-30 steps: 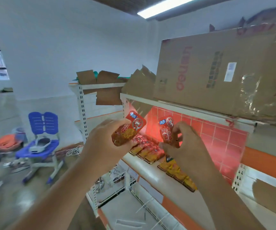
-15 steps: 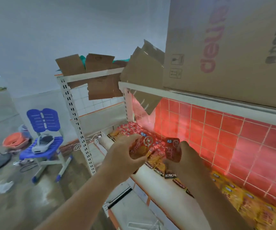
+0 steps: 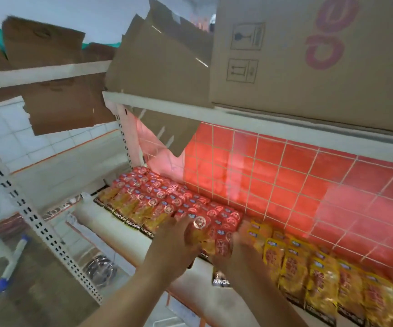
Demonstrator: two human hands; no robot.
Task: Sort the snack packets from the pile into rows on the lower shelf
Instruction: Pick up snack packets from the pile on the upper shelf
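2 hands, 2 pkts held up. The right grip (image 3: 235,258) is wrapped round a red pkt (image 3: 222,244), low over the lower shelf (image 3: 110,234), between the red rows (image 3: 167,192) & the yellow rows (image 3: 320,272). Its long side runs front to back: black end twd the shelf edge, red top twd the tile wall (image 3: 285,173). The left grip (image 3: 174,251) touches a 2nd pkt (image 3: 200,232); too blurry to tell if it's closed. Pkts in rows: too many to count.

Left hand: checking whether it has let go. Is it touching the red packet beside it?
Touching. The head view shows the left hand with fingers curled on the left edge of the red packet, no gap, despite motion blur.
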